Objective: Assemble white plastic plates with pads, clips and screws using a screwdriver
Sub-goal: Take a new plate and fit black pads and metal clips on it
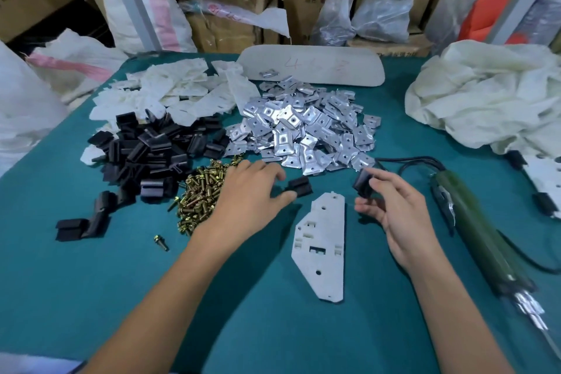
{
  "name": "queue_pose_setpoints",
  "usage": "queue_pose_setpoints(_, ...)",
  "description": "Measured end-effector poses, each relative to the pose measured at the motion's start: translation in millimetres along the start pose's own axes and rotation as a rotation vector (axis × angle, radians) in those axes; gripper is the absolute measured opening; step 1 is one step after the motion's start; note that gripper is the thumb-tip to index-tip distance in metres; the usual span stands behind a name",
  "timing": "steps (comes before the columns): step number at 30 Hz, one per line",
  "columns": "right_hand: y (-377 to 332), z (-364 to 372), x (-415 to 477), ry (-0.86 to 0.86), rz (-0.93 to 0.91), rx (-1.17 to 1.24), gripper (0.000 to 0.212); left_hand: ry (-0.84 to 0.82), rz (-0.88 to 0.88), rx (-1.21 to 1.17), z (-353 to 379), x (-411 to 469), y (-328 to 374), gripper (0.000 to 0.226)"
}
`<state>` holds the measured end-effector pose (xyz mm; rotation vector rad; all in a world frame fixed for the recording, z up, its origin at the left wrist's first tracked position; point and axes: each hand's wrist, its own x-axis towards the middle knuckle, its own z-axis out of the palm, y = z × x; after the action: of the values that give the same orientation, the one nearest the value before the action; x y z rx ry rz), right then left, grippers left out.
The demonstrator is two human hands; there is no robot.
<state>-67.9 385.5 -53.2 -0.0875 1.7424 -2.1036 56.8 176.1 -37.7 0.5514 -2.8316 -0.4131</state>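
Pads in both my hands: right hand [391, 206] pinches one black pad [362, 184] above the white plate [321, 249]; left hand [249, 200] grips another pad [300, 187] just beyond the plate's top-left; I'd align each with the plate's slots.

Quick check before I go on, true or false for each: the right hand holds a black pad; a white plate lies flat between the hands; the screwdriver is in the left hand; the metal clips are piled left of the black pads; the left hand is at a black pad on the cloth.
1. The right hand holds a black pad. True.
2. A white plate lies flat between the hands. True.
3. The screwdriver is in the left hand. False: it lies on the table, right of the right hand, held by neither.
4. The metal clips are piled left of the black pads. False: they are right of them.
5. The left hand is at a second black pad on the cloth. True.
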Motion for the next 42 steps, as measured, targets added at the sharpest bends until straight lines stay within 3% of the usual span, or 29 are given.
queue_pose_setpoints(6, -1.3, 2.8, -0.3, -0.019, 0.01, -0.009, 0.022, -0.122, 0.082, 0.124, -13.5, -11.7, -8.9, 0.004)
queue_pose_setpoints(10, -0.1, 0.5, -2.5, -0.019, 0.013, -0.029, 0.023, -0.13, 0.018, 0.171, -17.8, -6.1, -12.9, 0.007)
queue_pose_setpoints(12, 0.2, -0.3, -2.7, -0.015, 0.021, -0.033, 0.024, -0.074, 0.005, 0.151, -15.8, -7.8, -10.6, 0.019)
queue_pose_setpoints(15, 0.2, 0.1, -2.5, -0.025, 0.015, -0.032, 0.019, 0.075, 0.053, -0.046, -10.1, -20.3, 12.1, 0.037)
queue_pose_setpoints(20, 2.6, 0.7, -3.3, -0.059, -0.019, -0.106, 0.017, -0.165, 0.011, -0.137, 28.9, -34.5, 53.1, 0.075)
queue_pose_setpoints(23, 2.0, 1.1, -4.5, -0.051, 0.01, -0.075, 0.017, -0.155, 0.002, -0.34, 42.6, -33.3, 56.9, 0.076)
queue_pose_setpoints(27, 1.1, 0.4, -4.6, -0.052, 0.065, 0.019, 0.013, -0.048, -0.197, -0.823, 48.7, -28.5, 52.7, 0.072)
queue_pose_setpoints(31, 3.9, 2.1, -6.7, -0.149, 0.093, -0.02, 0.016, -0.01, -0.299, -1.192, 50.3, -27.4, 47.6, 0.055)
queue_pose_setpoints(37, 10.3, 10.1, -14.5, -0.345, 0.077, -0.107, 0.023, 0.007, -0.176, -1.196, 48.3, -30.2, 49.1, 0.049)
queue_pose_setpoints(42, 10.6, 7.8, -12.4, -0.27, 0.054, -0.027, 0.017, -0.017, -0.123, -1.081, 52.2, -31.7, 51.6, 0.049)
